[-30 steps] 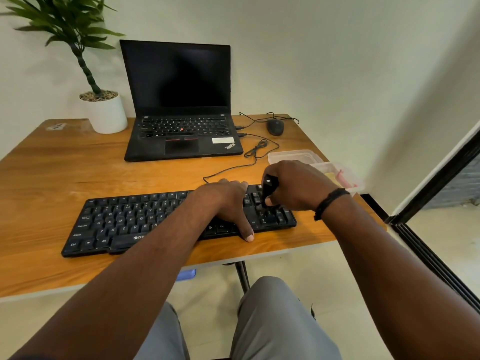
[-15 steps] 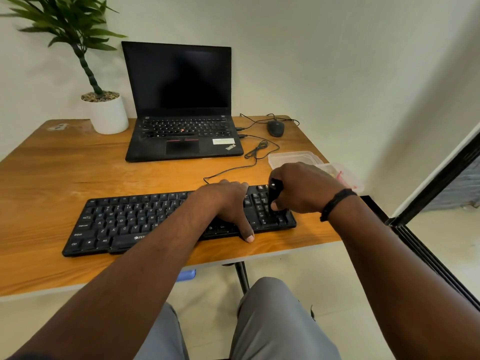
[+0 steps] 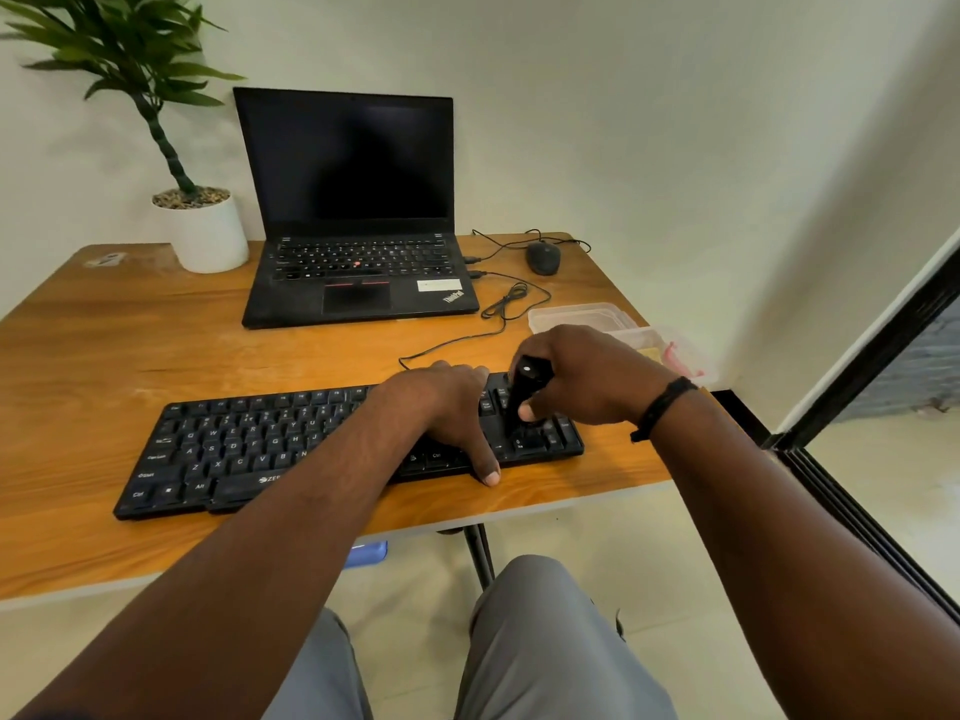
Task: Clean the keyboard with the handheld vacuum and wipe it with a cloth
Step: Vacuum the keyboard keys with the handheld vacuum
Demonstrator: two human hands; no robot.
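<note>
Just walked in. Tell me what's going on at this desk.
A seated person is cleaning a black full-size keyboard on a wooden table. The right hand grips a small black handheld vacuum, its tip down on the keys at the keyboard's right end. The left hand rests flat on the keyboard, steadying it. Behind sit an open black laptop, a black mouse and clear plastic containers.

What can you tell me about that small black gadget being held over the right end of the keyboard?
The slim black handheld vacuum looks like smooth plastic, with a small pale spot near its upper end. It stands nearly upright, tilted slightly, its lower tip down among the keys at the right end of the flat black keyboard. The right hand grips it, thumb across its front, and hides much of its body. The left hand rests on the keys beside it.
</note>
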